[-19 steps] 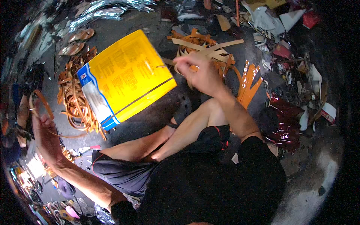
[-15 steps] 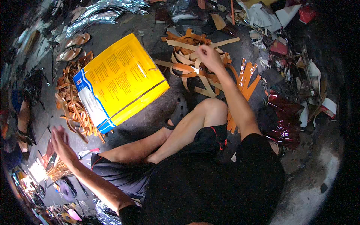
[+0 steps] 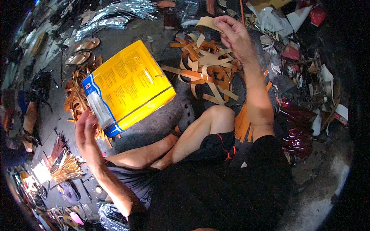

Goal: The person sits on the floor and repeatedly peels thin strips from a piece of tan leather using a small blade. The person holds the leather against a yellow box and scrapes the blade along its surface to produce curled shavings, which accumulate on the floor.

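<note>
- Dark grey floor [image 3: 158,46] runs under everything around me, scuffed, with paler blotches toward the lower right of the frame.
- Someone in black sits on it at lower centre, legs folded.
- Near the top, right of centre, the right hand [image 3: 237,36] pinches a tan strip [image 3: 207,23] between thumb and fingers, just beyond a loose tangle of tan and orange strips [image 3: 219,61].
- Left of centre, the left hand [image 3: 86,129] has its fingers loosely bent beside the lower end of a brown strip pile [image 3: 75,94]; I can't tell whether it grips anything.
- Between the tangle and the pile, a boxy yellow-and-blue container [image 3: 131,88] sits askew.
- Upper left, a pair of sandals [image 3: 88,44], and above them a sheaf of shiny silver strips [image 3: 123,11].
- Upper right, a heap of scraps [image 3: 269,19], white, grey and red, straggles down that side to a crumpled dark red sheet [image 3: 296,127].
- Lower left, glaring light falls beside a fringed bundle [image 3: 65,167]; crumpled clear plastic [image 3: 110,215] lies near the bottom edge.
</note>
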The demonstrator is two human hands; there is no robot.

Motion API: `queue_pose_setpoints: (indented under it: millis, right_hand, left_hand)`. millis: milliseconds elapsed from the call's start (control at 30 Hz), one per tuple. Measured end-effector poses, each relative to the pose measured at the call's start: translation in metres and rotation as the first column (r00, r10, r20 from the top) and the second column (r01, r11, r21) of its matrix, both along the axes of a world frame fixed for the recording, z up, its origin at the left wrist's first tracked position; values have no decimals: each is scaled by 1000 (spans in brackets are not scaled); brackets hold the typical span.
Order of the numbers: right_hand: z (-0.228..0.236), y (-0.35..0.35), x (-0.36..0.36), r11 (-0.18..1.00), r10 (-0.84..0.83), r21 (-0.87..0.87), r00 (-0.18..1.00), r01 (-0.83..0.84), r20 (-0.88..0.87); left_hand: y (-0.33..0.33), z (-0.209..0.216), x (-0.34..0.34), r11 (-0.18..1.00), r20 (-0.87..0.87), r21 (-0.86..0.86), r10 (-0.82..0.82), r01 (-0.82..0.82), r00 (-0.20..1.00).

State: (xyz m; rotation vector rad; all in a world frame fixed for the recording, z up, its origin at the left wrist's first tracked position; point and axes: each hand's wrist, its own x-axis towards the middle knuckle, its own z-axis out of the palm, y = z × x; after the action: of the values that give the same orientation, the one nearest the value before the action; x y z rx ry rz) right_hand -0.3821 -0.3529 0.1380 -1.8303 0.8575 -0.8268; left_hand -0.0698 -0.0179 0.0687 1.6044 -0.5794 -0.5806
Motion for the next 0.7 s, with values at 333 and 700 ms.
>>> queue_pose_setpoints:
  millis: [333,700]
  right_hand:
    - [80,105,79,684,640,-96,658,-723,-396]
    - [-19,45,71,917,229,-149,793,-371,-565]
  left_hand:
    - [-52,64,-39,534,-184,33,-828,845,530]
    - [32,-4,73,813,-127,302,-484,498,866]
